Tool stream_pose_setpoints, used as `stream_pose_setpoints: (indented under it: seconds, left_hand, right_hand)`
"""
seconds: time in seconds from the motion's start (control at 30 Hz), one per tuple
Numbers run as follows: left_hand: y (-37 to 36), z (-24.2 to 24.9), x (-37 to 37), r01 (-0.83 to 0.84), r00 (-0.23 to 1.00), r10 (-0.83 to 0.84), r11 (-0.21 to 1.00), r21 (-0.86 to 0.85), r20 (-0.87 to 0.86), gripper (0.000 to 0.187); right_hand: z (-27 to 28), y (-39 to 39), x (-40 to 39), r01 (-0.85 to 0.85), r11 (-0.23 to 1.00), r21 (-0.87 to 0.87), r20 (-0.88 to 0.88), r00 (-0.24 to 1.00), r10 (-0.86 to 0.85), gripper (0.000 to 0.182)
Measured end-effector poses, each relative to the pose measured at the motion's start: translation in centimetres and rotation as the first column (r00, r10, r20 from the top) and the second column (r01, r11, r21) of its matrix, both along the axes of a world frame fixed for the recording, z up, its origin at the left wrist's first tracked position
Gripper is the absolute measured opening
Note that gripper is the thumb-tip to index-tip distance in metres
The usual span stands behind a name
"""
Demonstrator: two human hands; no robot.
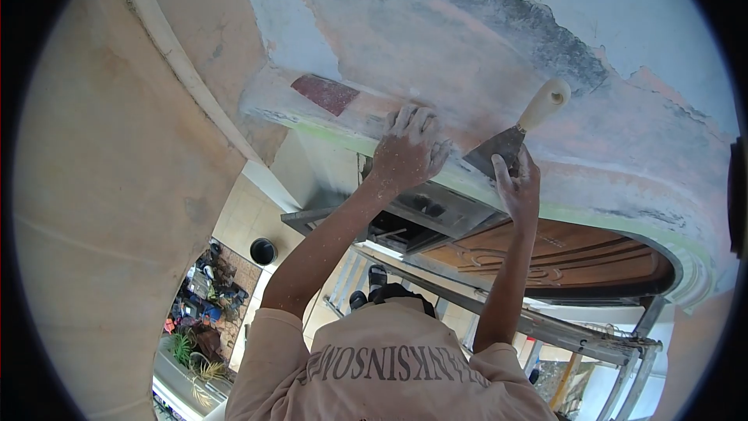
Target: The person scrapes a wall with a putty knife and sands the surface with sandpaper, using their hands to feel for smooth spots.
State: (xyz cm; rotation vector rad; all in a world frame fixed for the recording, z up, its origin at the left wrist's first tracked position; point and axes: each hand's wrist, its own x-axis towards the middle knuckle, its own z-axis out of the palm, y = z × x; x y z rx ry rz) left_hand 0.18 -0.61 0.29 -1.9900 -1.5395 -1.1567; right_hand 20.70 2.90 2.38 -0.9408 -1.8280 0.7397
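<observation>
My right hand (518, 179) grips a putty knife (543, 104) by its dark metal blade, thumb on one side and fingers on the other. The knife's pale handle points up and away, close to the patched wall. Dust-covered, my left hand (409, 144) rests on the plaster ledge (374, 115), fingers apart and bent slightly against it; I see nothing in it. To its left on the ledge lies a dark red piece of sandpaper (326, 94). Peeling paint and grey patches mark the wall (452, 23) above.
Below the ledge are a carved wooden door (561, 257) and a dark metal frame (436, 214). Metal scaffolding (576, 331) runs under me at a height. On the tiled floor far below stands a black bucket (263, 251). A curved wall (117, 187) closes off the left side.
</observation>
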Motion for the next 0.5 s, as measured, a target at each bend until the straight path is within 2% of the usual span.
stream_pose_setpoints:
  seconds: [0.2, 0.33, 0.37, 0.5]
  left_hand:
    - [-0.1, -0.3, -0.1, 0.004, 0.999, -0.003, 1.0, -0.011, 0.036, 0.029]
    - [0.1, -0.7, -0.1, -0.038, 0.999, 0.037, 0.998, 0.041, 0.025, 0.029]
    - [0.1, -0.9, -0.1, -0.049, 0.999, 0.048, 0.997, 0.055, 0.025, 0.03]
    - [-0.2, -1.2, -0.2, -0.055, 0.998, 0.054, 0.998, 0.03, 0.02, 0.029]
  right_hand:
    - [-0.6, 0.4, 0.1, 0.001, 0.995, 0.097, 0.044, 0.999, -0.005, 0.022]
    - [-0.4, 0.2, -0.4, 0.014, 0.997, 0.077, -0.017, 1.0, -0.012, 0.024]
    - [-0.2, 0.0, -0.3, 0.024, 1.0, 0.017, 0.024, 0.999, -0.025, 0.024]
    - [-0.4, 0.2, -0.5, 0.02, 1.0, 0.023, 0.033, 0.999, -0.021, 0.025]
